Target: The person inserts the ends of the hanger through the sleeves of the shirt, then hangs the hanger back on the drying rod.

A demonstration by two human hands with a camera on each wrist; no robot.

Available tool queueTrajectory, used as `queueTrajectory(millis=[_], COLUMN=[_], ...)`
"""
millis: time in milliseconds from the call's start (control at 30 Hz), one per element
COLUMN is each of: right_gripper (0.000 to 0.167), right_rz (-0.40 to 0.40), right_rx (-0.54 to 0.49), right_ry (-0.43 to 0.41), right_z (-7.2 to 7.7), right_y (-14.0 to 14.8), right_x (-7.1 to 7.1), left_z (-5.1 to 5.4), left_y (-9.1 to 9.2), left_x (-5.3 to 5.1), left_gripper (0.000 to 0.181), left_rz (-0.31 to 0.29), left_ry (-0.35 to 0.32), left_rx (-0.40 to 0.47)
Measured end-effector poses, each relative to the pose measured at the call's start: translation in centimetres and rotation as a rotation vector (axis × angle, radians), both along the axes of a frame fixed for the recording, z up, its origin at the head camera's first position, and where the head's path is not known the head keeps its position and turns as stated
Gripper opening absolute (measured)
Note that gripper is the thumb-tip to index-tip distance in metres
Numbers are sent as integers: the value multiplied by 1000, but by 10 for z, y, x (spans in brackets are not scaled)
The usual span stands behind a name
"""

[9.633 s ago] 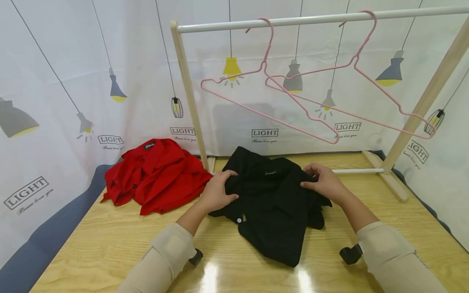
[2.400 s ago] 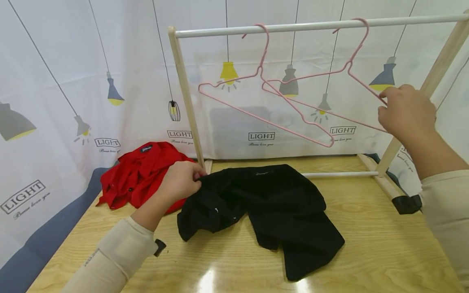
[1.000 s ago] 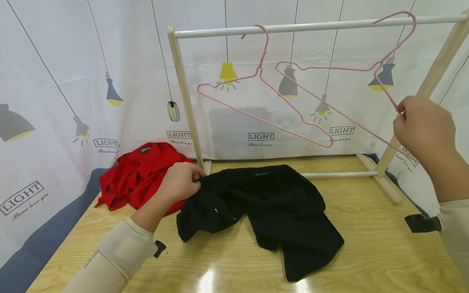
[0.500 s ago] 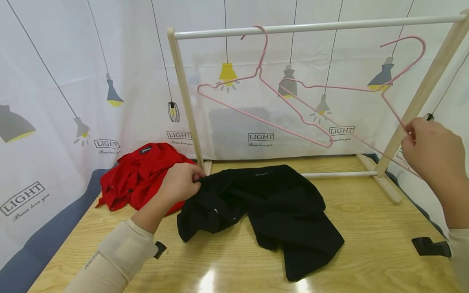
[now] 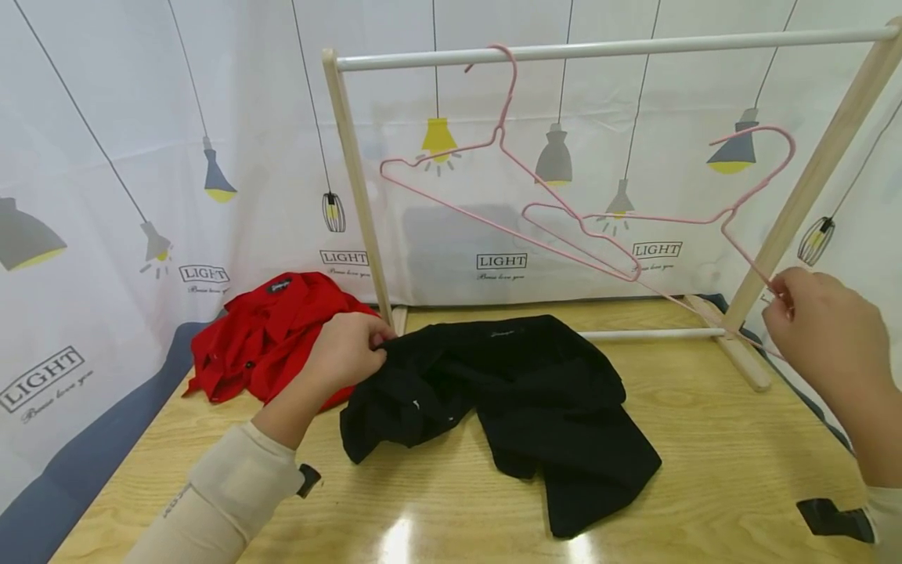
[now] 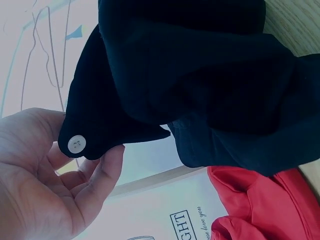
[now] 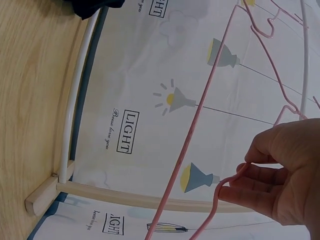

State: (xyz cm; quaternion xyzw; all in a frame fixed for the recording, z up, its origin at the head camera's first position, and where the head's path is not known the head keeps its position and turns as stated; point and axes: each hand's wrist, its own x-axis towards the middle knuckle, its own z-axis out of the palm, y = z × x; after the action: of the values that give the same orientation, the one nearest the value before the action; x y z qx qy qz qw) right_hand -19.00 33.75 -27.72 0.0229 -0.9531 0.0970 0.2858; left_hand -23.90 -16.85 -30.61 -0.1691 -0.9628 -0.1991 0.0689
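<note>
A black shirt (image 5: 521,399) with a collar label lies crumpled on the table. My left hand (image 5: 348,348) pinches its collar edge; in the left wrist view a white button (image 6: 76,144) shows at the pinched corner of the black cloth (image 6: 150,75). My right hand (image 5: 831,329) grips one shoulder of a pink wire hanger (image 5: 662,218), held off the rail with its hook free. In the right wrist view, thumb and fingers pinch the hanger wire (image 7: 217,192). A second pink hanger (image 5: 502,133) hangs on the rail.
A red shirt (image 5: 275,345) lies bunched at the left, behind my left forearm. The rack has a white top rail (image 5: 634,48), wooden posts (image 5: 355,188) and a low white bar (image 5: 655,334). A printed curtain (image 5: 268,102) stands behind the table (image 5: 395,501).
My right hand left the black shirt, took the right-hand hanger off the rail and has lowered it. My left hand shifted left on the black shirt, then stayed still.
</note>
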Motion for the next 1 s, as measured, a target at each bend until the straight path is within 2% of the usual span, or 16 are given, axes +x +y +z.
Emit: queueTrajectory(millis=[533,1000], right_gripper=[14,9], right_rz=[31,116], right_rx=[0,20], right_ry=[-42,40], right_z=[-33,-51], right_y=[-4,-8], right_x=[12,21], left_z=[-3,-3], left_y=[0,1], left_x=[1,3], left_gripper=[19,19], left_rz=[-3,18], left_ry=[12,22], left_rx=[4,27])
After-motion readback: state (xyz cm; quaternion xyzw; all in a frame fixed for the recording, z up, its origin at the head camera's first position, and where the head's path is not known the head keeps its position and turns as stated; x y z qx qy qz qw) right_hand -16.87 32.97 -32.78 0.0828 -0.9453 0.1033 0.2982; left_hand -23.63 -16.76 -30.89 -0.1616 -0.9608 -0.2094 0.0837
